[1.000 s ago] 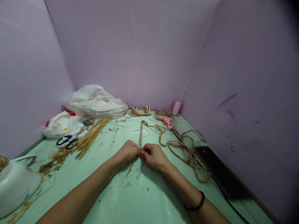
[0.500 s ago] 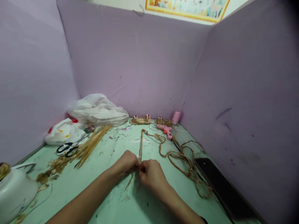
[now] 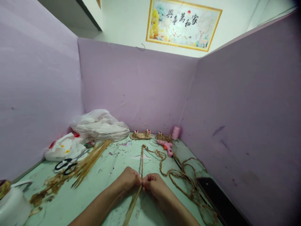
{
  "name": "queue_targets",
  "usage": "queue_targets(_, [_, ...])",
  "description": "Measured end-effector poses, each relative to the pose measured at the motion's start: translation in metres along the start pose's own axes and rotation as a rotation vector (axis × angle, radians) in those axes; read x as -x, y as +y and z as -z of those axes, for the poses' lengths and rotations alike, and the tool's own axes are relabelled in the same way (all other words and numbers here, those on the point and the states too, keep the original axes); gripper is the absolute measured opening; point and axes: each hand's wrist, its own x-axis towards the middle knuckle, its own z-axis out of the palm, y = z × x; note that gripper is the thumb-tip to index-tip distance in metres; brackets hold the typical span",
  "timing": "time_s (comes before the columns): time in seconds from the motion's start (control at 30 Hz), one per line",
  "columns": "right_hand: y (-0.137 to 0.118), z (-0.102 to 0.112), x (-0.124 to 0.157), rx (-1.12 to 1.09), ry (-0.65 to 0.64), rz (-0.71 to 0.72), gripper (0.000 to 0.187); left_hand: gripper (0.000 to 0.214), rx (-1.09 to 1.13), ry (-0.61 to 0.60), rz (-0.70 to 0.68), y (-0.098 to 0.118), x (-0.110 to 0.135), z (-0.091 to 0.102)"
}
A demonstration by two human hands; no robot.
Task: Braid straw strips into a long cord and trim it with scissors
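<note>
Braided cord [image 3: 142, 163], pinched between the fingertips of the left hand [image 3: 129, 179] and right hand [image 3: 154, 184], runs straight ahead of them on the table [image 3: 105, 169], then bends and winds loosely beyond the right hand. Its ridged, fibrous plait is probably light, pliable and non-slip; the flat, pale strands [image 3: 133, 205] nearside likely split easily, favouring a grip at the plait's end.

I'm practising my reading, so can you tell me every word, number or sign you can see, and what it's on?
"興 事 萬 和 家": big black characters, left to right, on the framed picture.
Smaller writing below them: too small to read.
The white bag has red and yellow marks, but no words I can read.
I can't read any other words or numbers.
</note>
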Motion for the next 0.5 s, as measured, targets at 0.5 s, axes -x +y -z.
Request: queue_targets(0.5, [0.008,0.008,-0.004,0.065,0.042,0.015,0.006,0.014,-0.505,-0.143,-0.068,0.038,0.014,0.085])
